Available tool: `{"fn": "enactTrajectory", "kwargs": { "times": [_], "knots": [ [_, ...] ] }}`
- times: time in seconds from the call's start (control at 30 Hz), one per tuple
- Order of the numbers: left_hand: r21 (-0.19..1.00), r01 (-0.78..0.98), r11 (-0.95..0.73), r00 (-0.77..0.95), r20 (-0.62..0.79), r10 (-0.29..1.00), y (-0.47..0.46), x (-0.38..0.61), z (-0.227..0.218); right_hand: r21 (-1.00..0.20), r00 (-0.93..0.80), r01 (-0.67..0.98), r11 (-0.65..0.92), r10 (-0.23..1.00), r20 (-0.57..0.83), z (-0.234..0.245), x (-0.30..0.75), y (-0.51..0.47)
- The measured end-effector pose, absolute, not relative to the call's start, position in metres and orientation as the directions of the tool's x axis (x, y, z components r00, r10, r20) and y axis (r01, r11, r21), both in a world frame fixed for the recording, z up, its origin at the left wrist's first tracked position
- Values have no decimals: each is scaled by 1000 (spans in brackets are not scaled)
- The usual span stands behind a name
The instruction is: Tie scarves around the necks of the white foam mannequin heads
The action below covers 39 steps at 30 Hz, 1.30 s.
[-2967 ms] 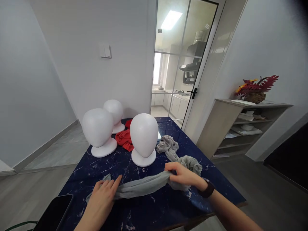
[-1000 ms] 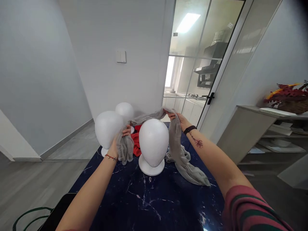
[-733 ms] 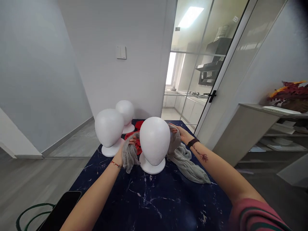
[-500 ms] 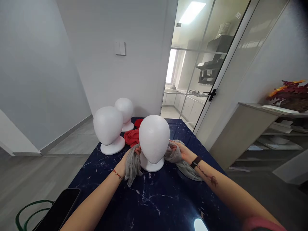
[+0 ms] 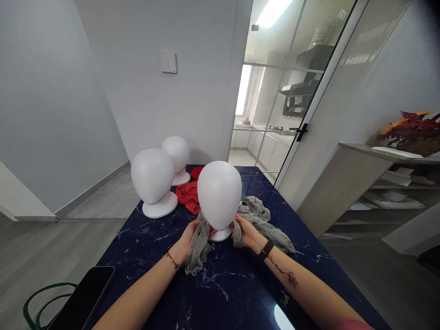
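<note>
A white foam mannequin head (image 5: pixel 220 195) stands upright on its round base in front of me. A thin grey scarf (image 5: pixel 199 250) passes around behind its neck, with an end hanging on each side. My left hand (image 5: pixel 192 236) is closed on the scarf at the left of the neck; some fingertips reach in by the base. At the right of the neck, my right hand (image 5: pixel 248 233) grips the other side of the scarf, and its longer end lies bunched and trailing on the table to the right. The part behind the neck is hidden.
Two more white foam heads (image 5: pixel 153 176) stand at the back left of the dark blue marbled table (image 5: pixel 220 293). A red cloth (image 5: pixel 188 196) lies crumpled beside them. At the near left is a black phone (image 5: pixel 82 298) with a green cord. A glass door (image 5: pixel 271 91) stands behind.
Both hands have moved in toward the neck of the head, bringing the grey scarf closer around it. The right hand has come left and slightly nearer to me.
</note>
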State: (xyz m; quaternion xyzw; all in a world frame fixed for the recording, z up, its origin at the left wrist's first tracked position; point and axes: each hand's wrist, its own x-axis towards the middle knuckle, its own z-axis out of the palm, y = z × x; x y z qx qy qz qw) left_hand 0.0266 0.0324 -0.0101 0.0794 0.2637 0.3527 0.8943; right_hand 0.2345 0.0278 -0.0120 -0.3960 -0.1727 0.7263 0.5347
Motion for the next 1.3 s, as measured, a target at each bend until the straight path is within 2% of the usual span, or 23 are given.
{"fn": "enactTrajectory", "kwargs": {
  "times": [0.13,0.23,0.5,0.7,0.9,0.97,1.1,1.2,1.3],
  "knots": [
    [300,-623,723,571,-457,682,26,28,-9,-687,-101,-638,-347,923,-372,-10,232,21],
    [265,-601,754,624,-434,650,20,29,-10,-690,-97,-642,-333,929,-357,-11,230,18],
    [273,-588,761,636,-424,644,11,34,-13,-745,-83,-570,-346,926,-367,-1,232,1],
    [275,-577,769,639,-435,634,10,35,-10,-854,-136,-327,-406,914,-383,25,244,-52],
    [300,-591,748,632,-404,661,8,34,-13,-963,-274,84,-255,924,-268,37,254,-114],
    [315,-578,753,645,-389,658,9,35,-15,-952,-316,279,-129,923,-218,43,250,-134],
    [329,-562,759,654,-385,651,11,36,-20,-804,-420,581,126,893,-164,52,224,-162],
    [338,-543,769,653,-407,639,11,35,-20,-785,-439,605,137,879,-185,52,193,-169],
    [337,-499,798,678,-422,602,10,32,-19,-891,-534,439,115,831,-155,44,161,-168]
  ]
}}
